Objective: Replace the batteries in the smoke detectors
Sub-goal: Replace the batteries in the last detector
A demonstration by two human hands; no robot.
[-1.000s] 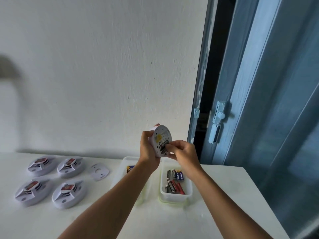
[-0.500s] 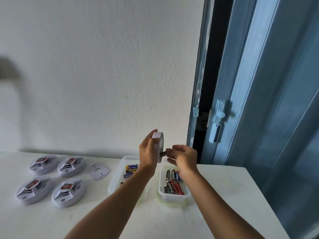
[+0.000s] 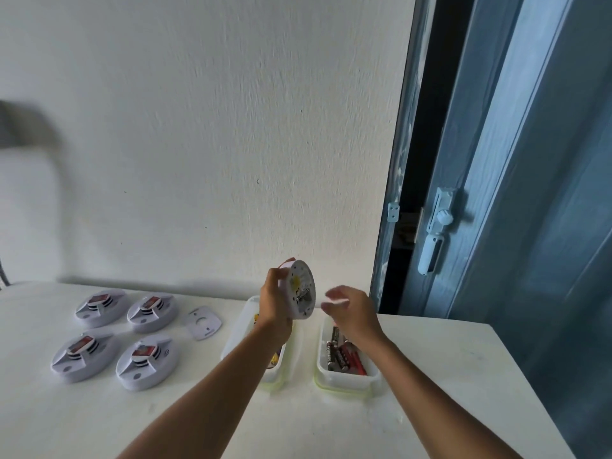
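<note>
Left hand (image 3: pixel 275 303) grips a smoke detector (image 3: pixel 299 289) upright above the tabletop (image 3: pixel 430 376), back plate facing right. Right hand (image 3: pixel 352 309), fingers loosely spread, holds nothing just right of it, above the battery tub (image 3: pixel 347 382).

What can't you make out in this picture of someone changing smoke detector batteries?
- Head view: right hand is motion-blurred; whether it holds a battery is unclear.
- Left container: contents mostly hidden by the left hand and forearm.
- Held detector: battery bay too small to read.
- Grey shape: blurred, cut off by the left edge.
</note>
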